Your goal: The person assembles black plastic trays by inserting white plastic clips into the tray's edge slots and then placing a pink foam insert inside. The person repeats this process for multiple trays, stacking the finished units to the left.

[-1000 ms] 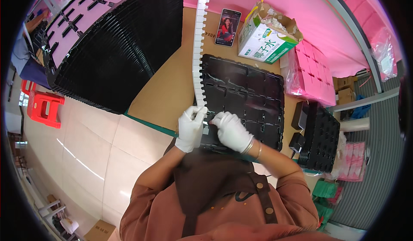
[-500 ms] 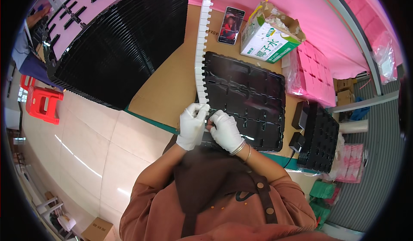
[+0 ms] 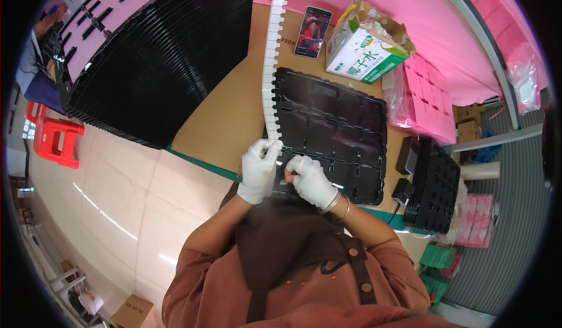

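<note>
A long white strip with notches along one side (image 3: pixel 270 82) runs from the far edge of the table to my hands. My left hand (image 3: pixel 257 173), in a white glove, pinches its near end. To the right, my gloved right hand (image 3: pixel 313 181) is closed, its fingers curled over the near part of a black moulded plastic tray (image 3: pixel 333 111). Whatever those fingers may hold is too small or hidden. A small pale piece (image 3: pixel 284 181) shows between the hands, but its kind is unclear.
A tall stack of black trays (image 3: pixel 158 64) stands left. Behind the tray are a phone (image 3: pixel 312 32) and an opened carton (image 3: pixel 366 56) with white scraps. Pink blocks in plastic (image 3: pixel 424 100), a black adapter (image 3: pixel 403 192) and more black trays (image 3: pixel 436 187) lie right. Red stools (image 3: pixel 58 141) stand on the floor.
My right hand has drawn slightly right, away from the strip, and its fingers are more curled. My left hand keeps its pinch on the strip's near end. The whole view has shifted a little.
</note>
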A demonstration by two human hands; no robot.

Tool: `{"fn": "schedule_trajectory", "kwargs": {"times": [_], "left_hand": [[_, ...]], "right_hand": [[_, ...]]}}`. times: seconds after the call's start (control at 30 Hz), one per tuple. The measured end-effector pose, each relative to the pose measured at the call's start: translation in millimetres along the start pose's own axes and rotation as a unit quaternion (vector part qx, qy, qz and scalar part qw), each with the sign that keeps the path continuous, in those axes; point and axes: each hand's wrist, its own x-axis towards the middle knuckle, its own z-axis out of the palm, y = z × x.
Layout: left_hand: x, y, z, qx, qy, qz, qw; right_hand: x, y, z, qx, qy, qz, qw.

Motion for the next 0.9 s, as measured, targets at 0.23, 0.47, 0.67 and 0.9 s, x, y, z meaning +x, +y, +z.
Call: {"fn": "schedule_trajectory", "kwargs": {"times": [0.23, 0.47, 0.67, 0.9], "left_hand": [[0, -3, -2, -0.016, -0.004, -0.004, 1.0], [-1, 3, -4, -0.007, -0.02, -0.034, 0.999], [-2, 4, 0, -0.022, -0.003, -0.023, 0.999], [0, 0, -4, 0.01, -0.018, -0.005, 1.0]], "right_hand": [[13, 0, -8, -0.096, 0.025, -0.048, 0.994], [10, -10, 12, -0.17, 0.069, -0.013, 0.983], [15, -7, 11, -0.186, 0.062, -0.024, 0.98], [13, -6, 1, -0.138, -0.003, -0.018, 0.99]]}}
